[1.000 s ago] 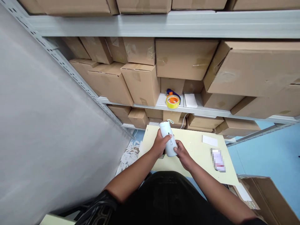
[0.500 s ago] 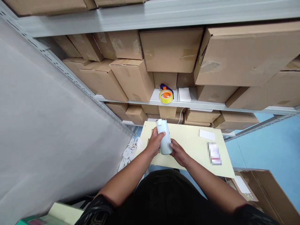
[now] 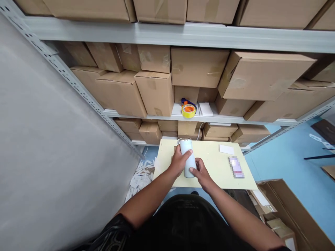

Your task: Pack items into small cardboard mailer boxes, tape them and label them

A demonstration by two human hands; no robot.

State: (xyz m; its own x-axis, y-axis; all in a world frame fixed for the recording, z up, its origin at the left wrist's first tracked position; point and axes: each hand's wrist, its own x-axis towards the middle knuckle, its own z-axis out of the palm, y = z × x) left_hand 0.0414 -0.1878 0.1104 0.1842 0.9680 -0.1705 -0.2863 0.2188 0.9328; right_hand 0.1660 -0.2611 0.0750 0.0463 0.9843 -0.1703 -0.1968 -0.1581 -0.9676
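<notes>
Both of my hands hold a white cylindrical bottle [image 3: 188, 158] over the near left part of a small pale yellow table [image 3: 214, 164]. My left hand [image 3: 178, 162] wraps round its upper left side, fingers curled over it. Round the bottle's lower end, my right hand [image 3: 200, 171] is closed. The bottle points away from me, its lid end with a thin loop toward the shelves.
A white card [image 3: 226, 149] and a blurred packet [image 3: 236, 167] lie on the table's right side. Metal shelving [image 3: 183, 35] packed with cardboard boxes stands behind, with a yellow tape roll [image 3: 188, 110] on it. Open cartons [image 3: 285, 216] sit on the blue floor at right; paper scraps [image 3: 140, 174] lie at left.
The bottle has turned a little in my hands and stays over the table's near left. My head has shifted, so the shelves sit slightly differently in view.
</notes>
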